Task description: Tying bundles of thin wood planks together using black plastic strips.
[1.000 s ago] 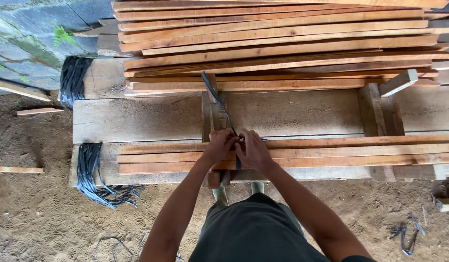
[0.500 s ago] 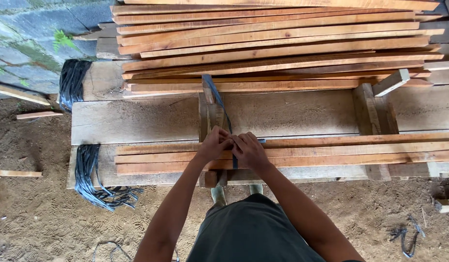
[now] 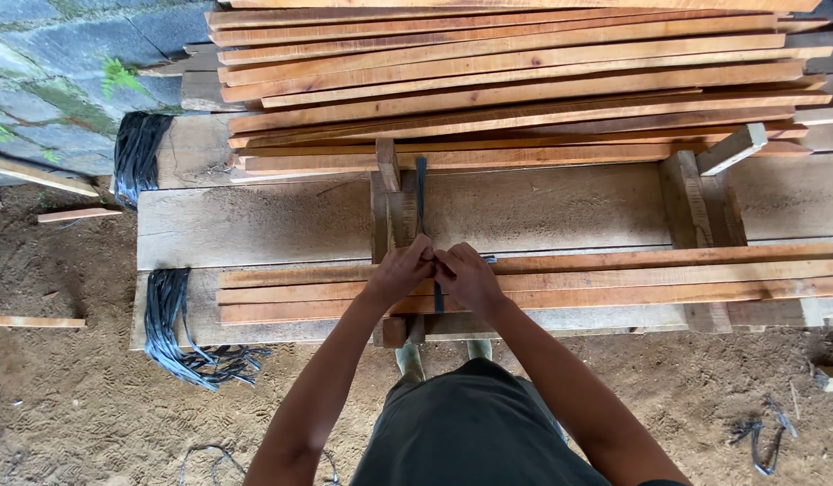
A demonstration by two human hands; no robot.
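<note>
Premises: an open-air timber yard or rough woodworking site. Evidence: sawn wooden slats stacked at the far side on a plank workbench, bundles of black strapping (left end), bare sandy ground.

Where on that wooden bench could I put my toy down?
The wide bare board is free, between the big slat pile and the bundle under both hands: left hand, right hand. Also bare left of the upright peg. The front edge is crowded.

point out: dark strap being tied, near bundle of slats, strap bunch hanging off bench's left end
dark strap (image 3: 420, 193), head view, free tail beyond the hands
slat bundle (image 3: 615, 281), head view, middle slat's top face
strap bunch (image 3: 169, 315), head view, mid-length
</note>
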